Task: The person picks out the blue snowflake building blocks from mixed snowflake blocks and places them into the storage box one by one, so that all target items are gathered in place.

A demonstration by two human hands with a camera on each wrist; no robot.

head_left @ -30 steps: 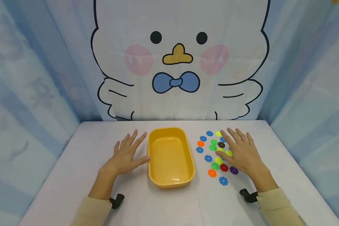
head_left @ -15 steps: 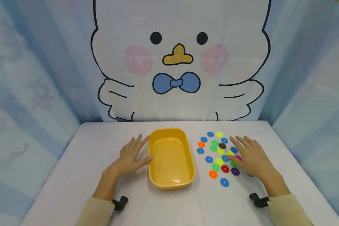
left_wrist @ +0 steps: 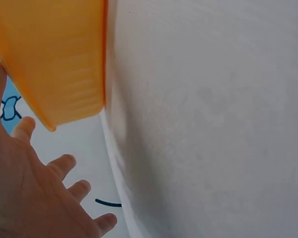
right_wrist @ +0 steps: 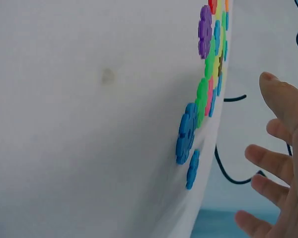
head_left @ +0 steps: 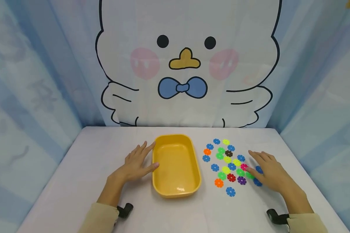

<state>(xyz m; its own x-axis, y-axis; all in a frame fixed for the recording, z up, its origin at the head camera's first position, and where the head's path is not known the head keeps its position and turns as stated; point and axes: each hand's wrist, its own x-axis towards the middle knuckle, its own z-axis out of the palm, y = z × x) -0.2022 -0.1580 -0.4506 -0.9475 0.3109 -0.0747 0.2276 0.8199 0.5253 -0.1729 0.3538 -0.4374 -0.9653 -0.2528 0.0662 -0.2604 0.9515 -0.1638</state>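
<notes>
A yellow plastic tray [head_left: 177,192] sits on the white table, left of a spread of colourful notched discs. My left hand [head_left: 135,163] is at the tray's left side, thumb over the rim and fingers spread; the left wrist view shows the tray wall [left_wrist: 64,64] beside the thumb and loose fingers. My right hand [head_left: 269,173] hovers over the right edge of the discs with relaxed fingers, holding nothing. Near it lie a pink disc [head_left: 244,167], a purple disc [head_left: 241,180] and a blue disc [head_left: 257,182]. In the right wrist view a blue disc [right_wrist: 187,134] lies below the hand.
More discs lie flat between tray and right hand, among them an orange disc [head_left: 219,183], a red disc [head_left: 231,177] and a black disc [head_left: 228,153]. A cloth with a cartoon character [head_left: 182,113] hangs behind the table, with blue-white curtains [head_left: 32,97] at the sides.
My right hand has moved right and toward the near side, uncovering several discs. The left hand has shifted slightly right, up to the tray's rim. Tray and discs stay in place.
</notes>
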